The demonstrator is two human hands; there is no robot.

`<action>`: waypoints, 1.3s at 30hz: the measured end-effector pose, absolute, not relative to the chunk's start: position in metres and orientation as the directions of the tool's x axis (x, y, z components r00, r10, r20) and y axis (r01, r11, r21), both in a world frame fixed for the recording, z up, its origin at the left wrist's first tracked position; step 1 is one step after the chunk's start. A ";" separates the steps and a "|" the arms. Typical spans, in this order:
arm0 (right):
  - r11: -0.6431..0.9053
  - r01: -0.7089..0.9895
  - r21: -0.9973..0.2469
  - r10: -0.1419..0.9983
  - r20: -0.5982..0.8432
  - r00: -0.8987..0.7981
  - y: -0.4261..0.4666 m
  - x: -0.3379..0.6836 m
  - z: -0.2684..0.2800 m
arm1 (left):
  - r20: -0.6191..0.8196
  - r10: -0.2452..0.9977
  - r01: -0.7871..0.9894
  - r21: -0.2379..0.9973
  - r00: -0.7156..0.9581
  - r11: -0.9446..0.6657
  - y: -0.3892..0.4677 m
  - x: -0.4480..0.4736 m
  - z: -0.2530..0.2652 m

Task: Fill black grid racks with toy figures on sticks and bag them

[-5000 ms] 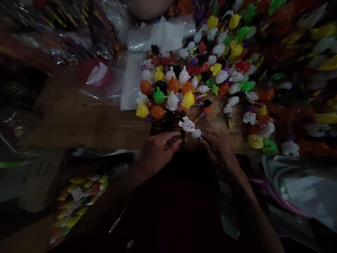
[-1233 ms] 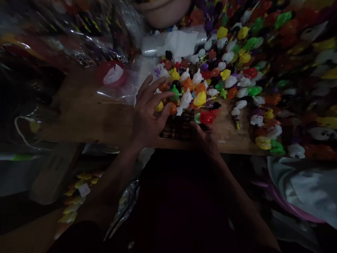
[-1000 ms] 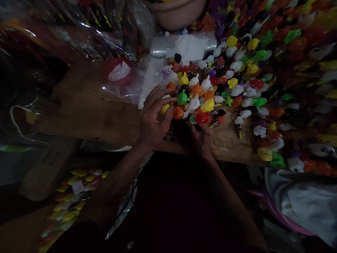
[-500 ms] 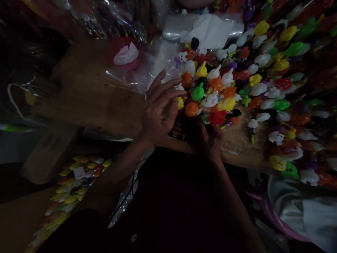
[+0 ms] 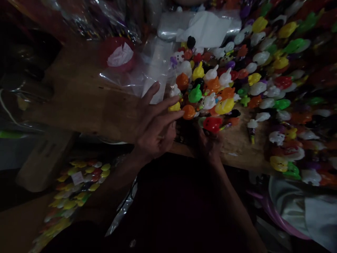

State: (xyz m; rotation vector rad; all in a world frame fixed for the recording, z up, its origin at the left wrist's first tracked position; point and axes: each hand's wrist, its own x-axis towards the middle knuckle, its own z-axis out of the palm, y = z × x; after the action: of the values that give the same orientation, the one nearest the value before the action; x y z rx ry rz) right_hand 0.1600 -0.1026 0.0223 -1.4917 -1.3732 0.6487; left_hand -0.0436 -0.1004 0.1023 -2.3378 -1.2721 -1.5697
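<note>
Lower now than half a second ago, the left hand has drawn back toward the near edge of the desk; the red toy has come the same way, a little farther from the large yellow toy behind it. From below, the right hand holds that red toy, thumb side toward its pale green end; shadow hides most of the grip. Loosely spread, the left hand has nothing to be seen in it; its index fingertip is right at the orange toy, though I cannot tell whether they touch; a small yellow toy shows just behind the fingers, and a white toy behind that. Past the hands a green toy sits in a tight cluster of others; to the right, a spiky toy on a stick lies before a dense heap in many colours. At the back, white paper lies over a clear roll; to the left of it stands a red bowl with crumpled tissue; below the desk, on the left, is a bundle of toys with a label.
</note>
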 end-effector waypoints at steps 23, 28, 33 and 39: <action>0.381 0.637 -0.670 0.890 0.451 -0.058 -0.099 0.159 0.023 | 0.512 0.652 0.650 0.217 0.560 -0.728 -0.064 0.002 0.138; 0.358 0.681 -0.639 0.894 0.444 -0.054 -0.095 0.151 0.021 | 0.445 0.726 0.643 0.352 0.524 -0.680 -0.062 0.000 0.128; 0.378 0.648 -0.662 0.893 0.446 -0.065 -0.112 0.166 0.029 | 0.505 0.689 0.676 0.249 0.521 -0.694 -0.080 0.005 0.142; 0.107 0.813 -0.573 0.819 0.514 0.255 -0.149 0.242 0.040 | 0.706 0.505 0.507 0.237 0.496 -0.829 -0.134 0.044 0.138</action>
State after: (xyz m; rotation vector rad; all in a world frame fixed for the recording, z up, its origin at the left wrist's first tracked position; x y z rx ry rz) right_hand 0.2423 -0.1494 0.0403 -1.6712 -1.5260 0.0096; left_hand 0.0444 -0.1345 0.1378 -2.7151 -0.9186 -1.2809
